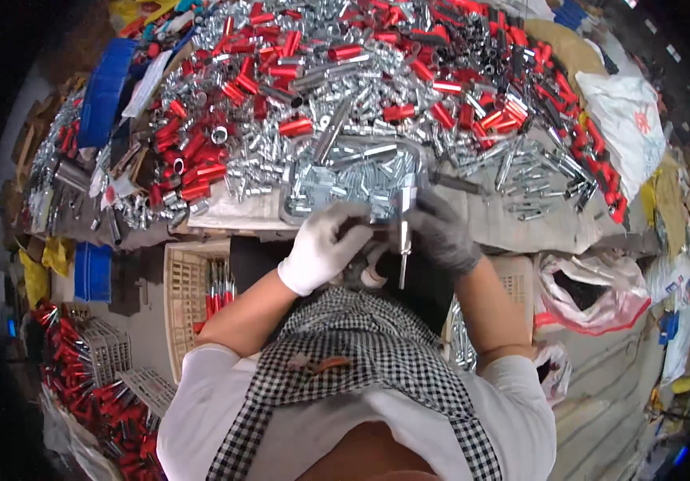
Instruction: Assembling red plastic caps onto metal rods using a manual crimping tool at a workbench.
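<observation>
In front of the apron, my right hand (443, 231) in a grey glove is closed round a silver metal rod (405, 228). The rod stands almost upright in the picture, thick at the top and narrowing to a thin tip below. Left of it, my left hand (327, 242) wears a white glove. Its fingers are curled together beside the rod; what lies in them, if anything, is hidden. Just beyond both hands is a clear plastic tray (287, 192) of small silver metal pins (345, 180). A rounded pale part (372, 277) shows below the left fingers.
Red sleeves (295, 127) and silver metal parts are heaped across the bench. A cream crate (185, 309) with red-handled pieces stands at my left, with more red pieces (72, 377) beyond. A blue bin (107, 92) is far left. An opened plastic sack (593, 293) is at right.
</observation>
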`<state>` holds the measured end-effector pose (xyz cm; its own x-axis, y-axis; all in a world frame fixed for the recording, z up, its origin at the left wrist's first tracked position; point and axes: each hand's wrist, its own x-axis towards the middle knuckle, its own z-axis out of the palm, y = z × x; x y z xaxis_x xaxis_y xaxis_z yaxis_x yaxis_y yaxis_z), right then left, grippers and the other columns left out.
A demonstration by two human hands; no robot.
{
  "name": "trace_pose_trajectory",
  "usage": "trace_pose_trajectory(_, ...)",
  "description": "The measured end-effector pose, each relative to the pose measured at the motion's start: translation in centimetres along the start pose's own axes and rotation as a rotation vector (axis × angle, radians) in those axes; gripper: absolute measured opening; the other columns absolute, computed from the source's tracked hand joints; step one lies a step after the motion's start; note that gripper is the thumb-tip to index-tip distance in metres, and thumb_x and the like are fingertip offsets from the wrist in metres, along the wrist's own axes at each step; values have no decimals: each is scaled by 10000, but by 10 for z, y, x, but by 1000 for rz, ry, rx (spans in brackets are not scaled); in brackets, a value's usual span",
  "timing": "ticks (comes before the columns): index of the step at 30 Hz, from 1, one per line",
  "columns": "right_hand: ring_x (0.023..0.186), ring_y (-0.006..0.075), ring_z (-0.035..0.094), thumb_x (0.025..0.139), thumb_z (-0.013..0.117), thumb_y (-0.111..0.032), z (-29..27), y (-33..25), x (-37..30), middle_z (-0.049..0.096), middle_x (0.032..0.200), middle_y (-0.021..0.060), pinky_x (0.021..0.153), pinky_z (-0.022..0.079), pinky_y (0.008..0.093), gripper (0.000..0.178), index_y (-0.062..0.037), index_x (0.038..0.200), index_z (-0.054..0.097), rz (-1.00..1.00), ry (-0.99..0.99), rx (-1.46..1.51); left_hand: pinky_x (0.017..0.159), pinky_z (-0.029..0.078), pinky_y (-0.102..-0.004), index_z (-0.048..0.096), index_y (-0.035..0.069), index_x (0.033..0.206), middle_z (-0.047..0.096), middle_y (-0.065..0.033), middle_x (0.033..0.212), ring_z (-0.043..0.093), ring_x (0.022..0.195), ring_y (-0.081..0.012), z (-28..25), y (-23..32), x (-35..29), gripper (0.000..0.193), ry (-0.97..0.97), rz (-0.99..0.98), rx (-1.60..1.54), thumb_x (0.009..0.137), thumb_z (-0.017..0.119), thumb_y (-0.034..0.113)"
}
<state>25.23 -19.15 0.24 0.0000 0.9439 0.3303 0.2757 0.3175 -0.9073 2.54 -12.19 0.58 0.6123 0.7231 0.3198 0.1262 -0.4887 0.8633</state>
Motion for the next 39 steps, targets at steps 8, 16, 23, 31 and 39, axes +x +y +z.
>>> trace_pose_trajectory(8,753,152,631,906,646,-300,57,5,-39,667,891,71,650,502,268,449,20,1217,591,676,-75,764,633,498,-232,608,-12,1200,653,-67,878,602,731,-56,16,-4,-28,310,-94,-389,-410,921,615,122)
trace_pose_trajectory(16,785,136,611,875,710,-190,84,40,-56,642,990,70,684,524,302,429,-11,1230,548,509,-124,217,595,521,-265,689,-15,1049,675,-126,887,647,679,-144,5,-25,-47,340,93,-147,48,776,786,162)
trace_pose_trajectory(23,954,223,623,851,724,-193,122,27,-51,628,1094,134,844,499,340,358,-34,1130,566,368,58,-59,671,534,-293,691,-27,1021,693,-163,955,689,783,-204,-7,-18,-42,321,127,-142,33,776,774,163)
trace_pose_trajectory(31,980,161,597,1005,547,-222,133,15,-55,644,1072,97,896,468,317,317,-21,1248,575,520,20,382,746,488,-261,583,-40,1222,626,-103,1084,595,900,-126,-32,2,-25,373,106,-262,-297,856,633,10)
trace_pose_trajectory(39,1059,159,568,1013,527,-186,130,11,-44,613,1176,70,926,457,307,305,-37,1277,562,359,-30,368,751,467,-271,569,-65,1195,578,-104,1008,569,861,-144,-28,17,-19,365,218,-164,-382,833,576,-25)
